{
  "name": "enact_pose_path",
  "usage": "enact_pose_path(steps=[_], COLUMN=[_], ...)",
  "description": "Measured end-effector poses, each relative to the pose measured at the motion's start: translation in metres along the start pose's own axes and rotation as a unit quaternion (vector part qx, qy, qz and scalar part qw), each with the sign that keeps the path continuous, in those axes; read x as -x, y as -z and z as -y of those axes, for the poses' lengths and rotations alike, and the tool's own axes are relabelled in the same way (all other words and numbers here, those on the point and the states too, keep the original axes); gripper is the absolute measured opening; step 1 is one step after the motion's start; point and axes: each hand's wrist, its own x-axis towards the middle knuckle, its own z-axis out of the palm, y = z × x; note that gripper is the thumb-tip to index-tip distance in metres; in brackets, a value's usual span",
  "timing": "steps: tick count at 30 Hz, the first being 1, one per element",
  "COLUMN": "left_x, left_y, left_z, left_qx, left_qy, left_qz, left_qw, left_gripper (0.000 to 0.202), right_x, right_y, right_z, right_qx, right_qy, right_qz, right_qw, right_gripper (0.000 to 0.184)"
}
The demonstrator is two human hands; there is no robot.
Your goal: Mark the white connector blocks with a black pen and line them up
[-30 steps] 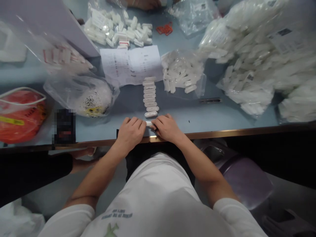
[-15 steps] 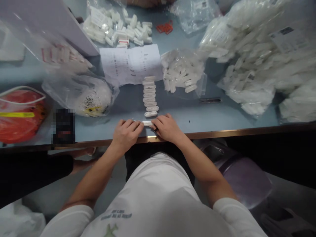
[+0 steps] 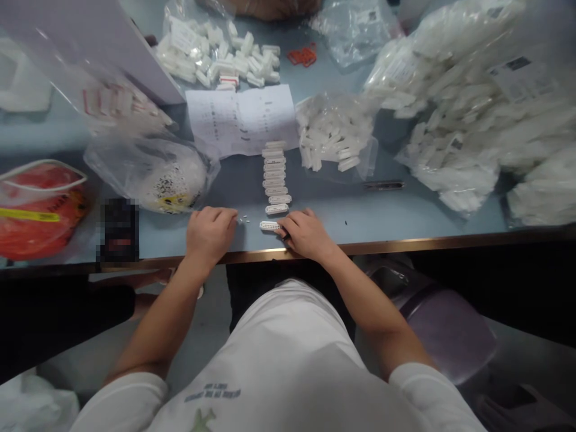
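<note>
My right hand [image 3: 306, 233] grips the right end of a white connector housing [image 3: 269, 226] with rows of small holes, close to the table's front edge. Its fingers also cover a small dark object that I cannot make out. To the left, my left hand [image 3: 210, 235] is curled with its fingertips together, beside tiny pale pieces [image 3: 245, 219] on the table. Whether it pinches one of them is hidden. Beyond the held housing, several similar white housings [image 3: 275, 183] lie in a column leading up to a printed sheet [image 3: 243, 117].
A bag of white housings [image 3: 335, 132] lies right of the sheet, with larger bags [image 3: 468, 132] farther right. Dark tweezers [image 3: 384, 186] lie between. On the left are a bag of small black-and-white parts [image 3: 173, 183], a dark blurred object [image 3: 119, 231] and a red bag [image 3: 40, 204].
My left hand has moved left, away from the connector housing, to the tiny pale pieces, which now show more clearly. My right hand stays on the housing.
</note>
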Motion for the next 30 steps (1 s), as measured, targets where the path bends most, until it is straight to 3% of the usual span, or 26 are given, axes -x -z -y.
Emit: enact_pose_path(steps=[2,8,13,17,23,30], left_x=[0.0,0.0,-0.003,-0.003,0.0,-0.005], left_y=[0.0,-0.003,-0.013,-0.02,-0.018,-0.006], left_z=[0.007,0.001,-0.006,-0.006,-0.013,-0.029], left_qx=[-0.008,-0.003,-0.021,-0.036,0.07,0.233], left_qy=[0.027,0.005,-0.003,0.013,0.024,0.038], left_qz=[0.023,0.101,0.102,0.072,0.041,0.081], left_qw=[0.999,0.995,0.995,0.997,0.996,0.968], left_gripper=[0.022,0.02,0.018,0.012,0.009,0.013], right_x=[0.0,-0.001,0.0,0.0,0.0,-0.001], right_y=[0.0,0.0,0.0,0.0,0.001,0.001], right_z=[0.0,0.001,0.001,0.0,0.0,0.0], right_qx=[0.002,0.012,0.007,0.0,0.0,0.0], right_qy=[0.001,0.005,0.002,0.0,0.001,-0.004], right_qz=[-0.001,-0.004,-0.007,-0.001,-0.003,0.016], right_qw=[1.0,1.0,1.0,1.0,1.0,1.0], right_gripper=[0.027,0.028,0.027,0.026,0.026,0.026])
